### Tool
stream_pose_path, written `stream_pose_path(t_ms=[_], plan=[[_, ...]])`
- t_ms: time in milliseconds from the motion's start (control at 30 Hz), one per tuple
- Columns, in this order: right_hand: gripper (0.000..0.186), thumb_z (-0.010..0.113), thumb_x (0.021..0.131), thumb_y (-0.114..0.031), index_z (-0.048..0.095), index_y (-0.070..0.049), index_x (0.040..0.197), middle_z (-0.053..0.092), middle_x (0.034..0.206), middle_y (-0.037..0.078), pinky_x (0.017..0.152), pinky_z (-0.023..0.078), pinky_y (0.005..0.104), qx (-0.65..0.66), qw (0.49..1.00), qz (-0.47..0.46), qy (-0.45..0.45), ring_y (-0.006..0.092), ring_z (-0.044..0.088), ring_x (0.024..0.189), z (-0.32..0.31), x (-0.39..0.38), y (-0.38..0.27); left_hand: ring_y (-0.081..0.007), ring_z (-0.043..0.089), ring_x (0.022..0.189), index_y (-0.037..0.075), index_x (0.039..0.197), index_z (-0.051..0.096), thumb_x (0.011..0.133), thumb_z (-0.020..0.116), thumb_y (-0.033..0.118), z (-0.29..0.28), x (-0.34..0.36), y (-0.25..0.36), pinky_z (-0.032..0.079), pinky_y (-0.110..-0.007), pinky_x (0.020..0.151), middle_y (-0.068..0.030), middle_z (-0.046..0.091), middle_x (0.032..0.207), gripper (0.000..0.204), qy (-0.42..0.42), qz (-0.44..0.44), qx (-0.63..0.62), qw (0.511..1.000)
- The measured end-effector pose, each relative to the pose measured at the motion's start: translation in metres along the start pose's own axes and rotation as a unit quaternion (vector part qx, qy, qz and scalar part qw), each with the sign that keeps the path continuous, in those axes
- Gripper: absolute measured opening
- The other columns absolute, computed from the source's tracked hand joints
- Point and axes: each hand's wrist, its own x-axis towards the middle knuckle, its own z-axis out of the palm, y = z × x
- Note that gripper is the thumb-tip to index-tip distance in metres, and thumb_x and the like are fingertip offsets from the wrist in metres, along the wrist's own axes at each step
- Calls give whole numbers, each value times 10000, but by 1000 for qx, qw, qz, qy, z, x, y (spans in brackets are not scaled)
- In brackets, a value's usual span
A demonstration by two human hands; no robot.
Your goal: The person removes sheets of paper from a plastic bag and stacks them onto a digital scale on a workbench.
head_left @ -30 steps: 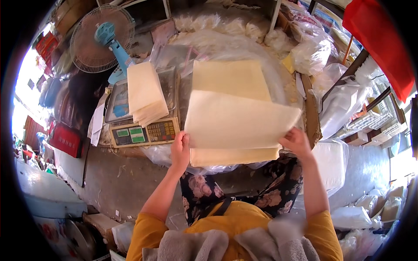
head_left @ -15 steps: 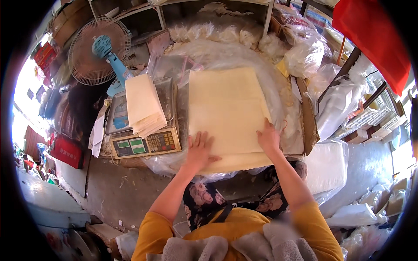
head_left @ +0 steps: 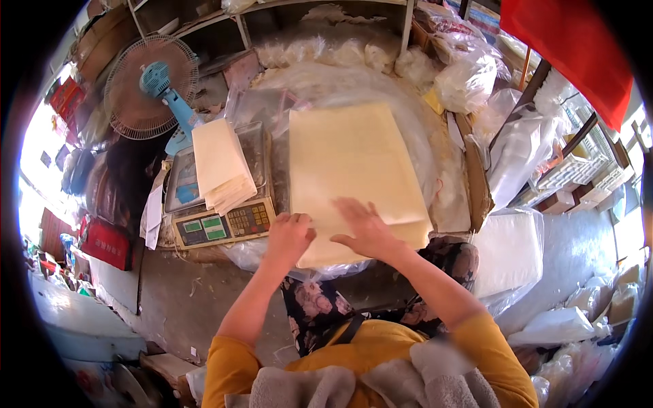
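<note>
A stack of large cream sheets point(head_left: 347, 153), thin like paper or dried skin, lies flat before me on clear plastic. A fold line crosses its near part. My right hand point(head_left: 364, 228) rests palm down over the lower middle of the sheets, fingers spread, nothing gripped. At the left edge of the stack sits my left hand point(head_left: 289, 238), its fingers curled in; whether the sheet edge is between them is hidden. To the left, a folded bundle of cream sheets point(head_left: 223, 163) lies on the metal pan of a digital scale point(head_left: 224, 226).
A blue fan point(head_left: 156, 81) stands behind the scale. Plastic bags point(head_left: 466, 81) crowd the far right, near a cardboard edge point(head_left: 478, 180). A red cloth or sheet point(head_left: 578, 54) hangs at upper right. A wrapped white block point(head_left: 507, 251) sits beside my right knee.
My right hand has moved left from the right edge onto the lower middle of the sheets. My left hand has shifted slightly left, its spread fingers now curled. The view has shifted a little.
</note>
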Motion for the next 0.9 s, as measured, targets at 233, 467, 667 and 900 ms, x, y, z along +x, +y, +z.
stream_pose_path(t_ms=[233, 467, 667, 900], plan=[[482, 541, 640, 76, 629, -51, 1097, 646, 1094, 129, 942, 455, 444, 83, 965, -221, 117, 310, 605, 1009, -63, 14, -23, -271, 346, 1332, 42, 1412, 262, 755, 710, -22, 31, -2, -17, 302, -385, 1097, -155, 342, 1416, 798, 359, -75, -504, 781], [169, 596, 871, -25, 662, -38, 1026, 673, 1015, 45, 847, 482, 285, 310, 933, 146, -108, 152, 617, 963, -13, -66, 75, -200, 523, 1191, 8, 1076, 658, 731, 761, 55, 55, -23, -32, 424, -372, 982, -158, 660, 1082, 363, 170, 147, -304, 926], [248, 646, 857, -149, 644, -52, 1085, 658, 871, 92, 799, 496, 320, 34, 951, 288, -103, 262, 630, 835, 7, -35, 90, -300, 441, 1263, 37, 1346, 425, 774, 759, 286, 65, 7, -15, 391, -422, 1000, -192, 480, 1354, 708, 216, -48, -102, 970], [861, 730, 753, -412, 307, -110, 1438, 420, 1392, 164, 1035, 362, 398, -56, 990, 127, -13, 346, 417, 1268, -2, -11, 70, -317, 275, 1377, 41, 1329, 447, 710, 748, 378, 79, 12, -5, 262, -506, 1094, -148, 365, 1447, 766, 106, 57, 37, 992]])
